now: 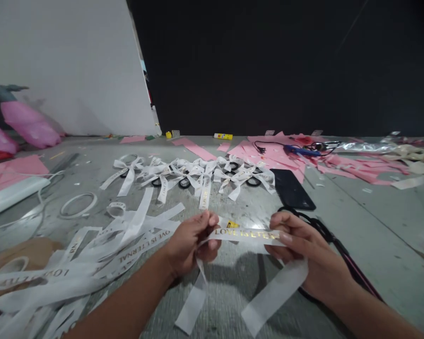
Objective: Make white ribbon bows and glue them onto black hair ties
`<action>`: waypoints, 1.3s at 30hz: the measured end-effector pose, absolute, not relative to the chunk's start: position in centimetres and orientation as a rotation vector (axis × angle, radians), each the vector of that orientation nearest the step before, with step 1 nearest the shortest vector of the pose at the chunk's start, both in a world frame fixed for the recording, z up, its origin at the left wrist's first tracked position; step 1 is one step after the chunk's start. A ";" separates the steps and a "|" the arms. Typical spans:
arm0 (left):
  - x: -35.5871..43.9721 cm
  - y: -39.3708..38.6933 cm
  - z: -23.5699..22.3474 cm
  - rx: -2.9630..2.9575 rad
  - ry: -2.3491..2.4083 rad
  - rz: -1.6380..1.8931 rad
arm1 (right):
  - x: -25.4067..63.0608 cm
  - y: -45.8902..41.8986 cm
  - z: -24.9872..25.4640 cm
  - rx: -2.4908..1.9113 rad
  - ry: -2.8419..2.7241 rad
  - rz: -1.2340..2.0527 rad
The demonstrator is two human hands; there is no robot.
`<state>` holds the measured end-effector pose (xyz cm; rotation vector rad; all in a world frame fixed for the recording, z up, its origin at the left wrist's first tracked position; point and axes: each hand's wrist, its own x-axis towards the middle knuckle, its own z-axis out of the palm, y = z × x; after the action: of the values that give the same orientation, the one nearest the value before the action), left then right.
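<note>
A white ribbon strip (245,234) with gold lettering is stretched between my two hands just above the grey floor. My left hand (192,242) pinches its left end, and my right hand (304,249) pinches its right end. Both loose ends hang down toward me (272,296). A heap of cut white ribbon strips (92,254) lies to the left of my left hand. Beyond the hands, a row of finished white ribbon bows (198,176) with black rings lies on the floor.
A black phone (292,189) lies right of the bows, and a black cord (325,233) runs under my right hand. Pink paper scraps (339,165) and tools litter the far right. Tape rolls (78,205) and a white plastic roll (14,195) are at left.
</note>
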<state>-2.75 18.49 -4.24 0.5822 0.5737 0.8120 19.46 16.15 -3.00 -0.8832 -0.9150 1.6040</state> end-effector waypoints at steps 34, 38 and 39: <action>-0.7 16.4 -4.2 1.128 0.701 0.435 | 20.1 16.1 -4.5 -0.916 -2.233 -0.104; -0.9 16.3 -4.3 1.146 0.644 0.502 | 19.9 16.1 -4.3 -0.965 -2.101 -0.086; -1.0 16.3 -4.3 1.155 0.644 0.519 | 19.8 16.1 -4.3 -0.966 -2.077 -0.079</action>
<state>-0.98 16.34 -4.26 1.1546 0.6444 0.5195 19.78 16.15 -4.26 -0.9662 -2.0772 -0.0793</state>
